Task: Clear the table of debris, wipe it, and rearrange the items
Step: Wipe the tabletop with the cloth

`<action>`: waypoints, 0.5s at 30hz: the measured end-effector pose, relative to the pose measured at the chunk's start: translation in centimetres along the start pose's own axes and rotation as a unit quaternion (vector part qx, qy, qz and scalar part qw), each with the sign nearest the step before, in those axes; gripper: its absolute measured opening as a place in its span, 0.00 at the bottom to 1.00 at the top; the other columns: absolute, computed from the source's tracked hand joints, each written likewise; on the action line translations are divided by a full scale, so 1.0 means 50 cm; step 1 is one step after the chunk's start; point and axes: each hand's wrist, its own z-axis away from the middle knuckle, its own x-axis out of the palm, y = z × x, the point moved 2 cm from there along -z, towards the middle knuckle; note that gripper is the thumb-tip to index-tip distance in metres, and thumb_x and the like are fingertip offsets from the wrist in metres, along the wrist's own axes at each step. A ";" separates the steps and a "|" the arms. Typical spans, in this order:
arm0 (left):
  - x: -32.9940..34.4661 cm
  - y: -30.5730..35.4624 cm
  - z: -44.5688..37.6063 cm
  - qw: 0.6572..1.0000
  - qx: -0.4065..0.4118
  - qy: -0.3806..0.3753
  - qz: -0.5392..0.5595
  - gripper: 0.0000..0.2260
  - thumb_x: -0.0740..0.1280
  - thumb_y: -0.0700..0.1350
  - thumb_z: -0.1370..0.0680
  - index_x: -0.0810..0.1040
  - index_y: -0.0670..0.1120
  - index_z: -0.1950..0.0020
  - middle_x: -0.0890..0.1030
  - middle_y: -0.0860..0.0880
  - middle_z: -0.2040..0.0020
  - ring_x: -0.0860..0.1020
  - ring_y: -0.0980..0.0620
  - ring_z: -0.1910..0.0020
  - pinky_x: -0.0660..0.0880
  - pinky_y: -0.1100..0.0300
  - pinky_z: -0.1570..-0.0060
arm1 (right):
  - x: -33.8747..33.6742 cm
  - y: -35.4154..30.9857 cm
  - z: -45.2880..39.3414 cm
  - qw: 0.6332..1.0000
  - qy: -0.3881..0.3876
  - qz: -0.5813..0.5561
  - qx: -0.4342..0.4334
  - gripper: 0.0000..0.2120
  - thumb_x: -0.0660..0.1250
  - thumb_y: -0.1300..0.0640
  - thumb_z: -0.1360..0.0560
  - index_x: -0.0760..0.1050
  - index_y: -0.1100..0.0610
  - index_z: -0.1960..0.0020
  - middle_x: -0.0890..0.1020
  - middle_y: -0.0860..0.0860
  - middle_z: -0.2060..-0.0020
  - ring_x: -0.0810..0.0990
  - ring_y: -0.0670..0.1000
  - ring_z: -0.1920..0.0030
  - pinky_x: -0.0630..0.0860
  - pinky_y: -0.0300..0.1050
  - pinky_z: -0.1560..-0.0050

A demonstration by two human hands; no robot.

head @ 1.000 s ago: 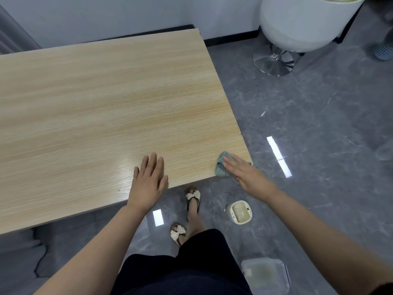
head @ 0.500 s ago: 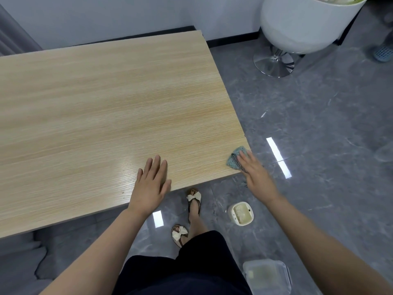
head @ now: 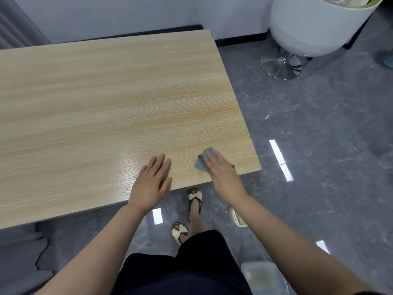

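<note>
While my left hand [head: 151, 182] is resting flat on the table [head: 89, 107], my flat right hand [head: 221, 173] is sweeping the cloth [head: 203, 159] back inward from the table's corner, finishing wiping.

Table [head: 106, 107]: light wood-grain top. Cloth [head: 203, 159]: small, grey-green, flat on the top near the front right corner, partly covered.

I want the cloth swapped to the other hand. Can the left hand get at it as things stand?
Probably yes: the left hand lies flat beside the cloth, bare table between; only the right hand covers it.
</note>
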 end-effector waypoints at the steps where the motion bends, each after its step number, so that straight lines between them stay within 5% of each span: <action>1: -0.003 -0.004 -0.001 1.000 0.001 0.001 0.000 0.33 0.38 0.63 0.26 0.51 0.51 0.23 0.45 0.57 0.25 0.41 0.59 0.27 0.45 0.55 0.27 | 0.015 -0.036 0.006 0.997 -0.035 -0.008 -0.066 0.27 0.59 0.67 0.23 0.55 0.58 0.26 0.56 0.53 0.26 0.47 0.52 0.26 0.52 0.55 0.25; 6: -0.014 -0.018 0.006 0.999 -0.039 0.021 -0.027 0.32 0.37 0.62 0.26 0.52 0.52 0.23 0.47 0.56 0.24 0.43 0.58 0.26 0.47 0.52 0.27 | 0.001 -0.070 -0.047 0.964 -0.128 0.003 -0.231 0.34 0.60 0.69 0.25 0.52 0.51 0.25 0.50 0.46 0.26 0.46 0.47 0.25 0.50 0.45 0.28; 10: -0.013 -0.027 0.014 0.997 -0.058 0.018 -0.038 0.32 0.36 0.62 0.26 0.49 0.54 0.23 0.44 0.56 0.24 0.41 0.58 0.26 0.45 0.53 0.27 | -0.062 0.046 -0.132 0.999 -0.043 0.001 -0.016 0.41 0.58 0.77 0.30 0.49 0.54 0.24 0.51 0.52 0.24 0.47 0.50 0.24 0.50 0.46 0.25; 12: -0.013 -0.029 0.016 0.997 -0.064 0.021 -0.036 0.32 0.36 0.62 0.26 0.49 0.54 0.23 0.45 0.56 0.24 0.41 0.57 0.26 0.45 0.53 0.27 | -0.069 0.080 -0.145 0.996 -0.005 0.020 0.083 0.36 0.56 0.74 0.26 0.45 0.57 0.24 0.47 0.54 0.24 0.44 0.53 0.24 0.45 0.44 0.25; 15: -0.010 -0.032 0.022 0.997 -0.069 0.027 -0.031 0.32 0.35 0.61 0.26 0.50 0.53 0.23 0.45 0.55 0.24 0.41 0.57 0.26 0.45 0.52 0.27 | -0.043 0.019 -0.124 0.996 0.037 0.009 0.079 0.41 0.58 0.77 0.29 0.45 0.56 0.24 0.46 0.54 0.24 0.45 0.53 0.24 0.44 0.45 0.27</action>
